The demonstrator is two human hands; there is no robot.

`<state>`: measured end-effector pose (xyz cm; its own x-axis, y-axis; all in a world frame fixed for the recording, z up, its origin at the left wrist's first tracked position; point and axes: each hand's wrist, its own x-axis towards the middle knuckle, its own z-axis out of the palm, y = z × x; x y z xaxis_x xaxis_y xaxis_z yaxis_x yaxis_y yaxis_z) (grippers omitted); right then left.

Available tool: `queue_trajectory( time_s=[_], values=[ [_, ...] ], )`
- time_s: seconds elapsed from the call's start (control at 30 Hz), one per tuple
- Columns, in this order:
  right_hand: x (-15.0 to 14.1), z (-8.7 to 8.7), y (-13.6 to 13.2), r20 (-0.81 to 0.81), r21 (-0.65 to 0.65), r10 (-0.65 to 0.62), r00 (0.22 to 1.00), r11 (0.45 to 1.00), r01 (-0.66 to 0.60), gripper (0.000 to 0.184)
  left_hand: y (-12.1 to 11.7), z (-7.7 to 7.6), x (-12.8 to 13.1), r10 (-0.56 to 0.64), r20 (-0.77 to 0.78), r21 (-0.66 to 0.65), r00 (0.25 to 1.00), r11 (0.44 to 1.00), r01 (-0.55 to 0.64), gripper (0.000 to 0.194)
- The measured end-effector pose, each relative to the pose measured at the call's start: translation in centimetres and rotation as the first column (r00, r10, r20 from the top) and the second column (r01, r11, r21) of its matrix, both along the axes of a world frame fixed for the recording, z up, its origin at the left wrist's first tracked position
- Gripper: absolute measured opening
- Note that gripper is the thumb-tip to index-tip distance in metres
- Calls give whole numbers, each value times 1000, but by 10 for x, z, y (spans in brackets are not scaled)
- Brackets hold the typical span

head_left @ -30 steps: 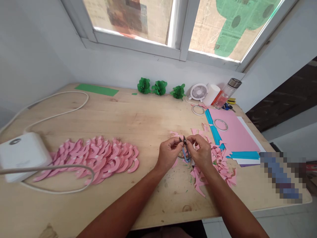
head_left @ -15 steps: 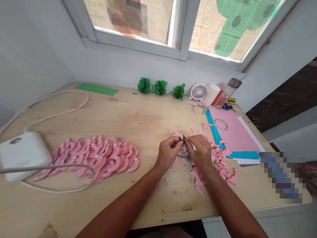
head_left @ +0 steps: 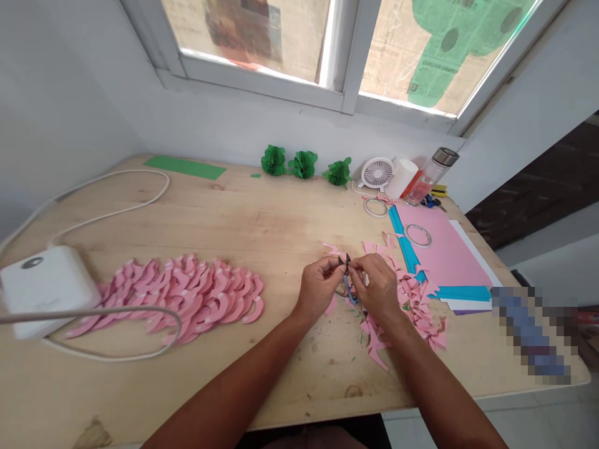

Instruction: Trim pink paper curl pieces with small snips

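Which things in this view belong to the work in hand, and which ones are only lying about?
Probably part of the work:
blue-handled tool with dark tips, at the fingers of the left hand and right hand
pink scraps around the right hand
pink curved pieces, heaped

Apparently just lying about:
white fan
bottle
green strip

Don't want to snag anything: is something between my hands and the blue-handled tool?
Nothing visible does: the blue-handled tool sits directly between the left hand and right hand. Pink scraps lie beside the right hand.
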<state>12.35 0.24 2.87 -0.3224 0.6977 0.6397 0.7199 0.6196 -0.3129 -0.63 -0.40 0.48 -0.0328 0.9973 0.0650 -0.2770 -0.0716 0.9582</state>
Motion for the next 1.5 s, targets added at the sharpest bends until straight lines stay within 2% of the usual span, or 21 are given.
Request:
queue_trajectory(
  time_s=[0.23,0.5,0.83,1.0,1.23,1.5],
  values=[
    [2,3,0,-36,8,-20,999,1000,20,8,0,-1,0,15,-5,-6,1000,1000,-15,12],
    [3,0,1,-16,-7,3,1000,1000,-3,8,-1,0,1,-40,60,-51,997,998,43,18],
    [3,0,3,-24,-65,22,999,998,-24,9,1,-4,-1,-39,8,9,999,999,39,15],
    [3,-1,4,-16,-118,11,1000,993,-13,9,0,-4,1,-52,51,29,997,998,50,15],
    [4,2,2,40,-130,100,994,987,-94,10,4,-4,-2,8,16,24,1000,1000,-9,13],
    [7,2,4,-51,-144,64,997,987,-71,11,3,-4,-3,8,-12,28,1000,1000,-8,12]
  ],
)
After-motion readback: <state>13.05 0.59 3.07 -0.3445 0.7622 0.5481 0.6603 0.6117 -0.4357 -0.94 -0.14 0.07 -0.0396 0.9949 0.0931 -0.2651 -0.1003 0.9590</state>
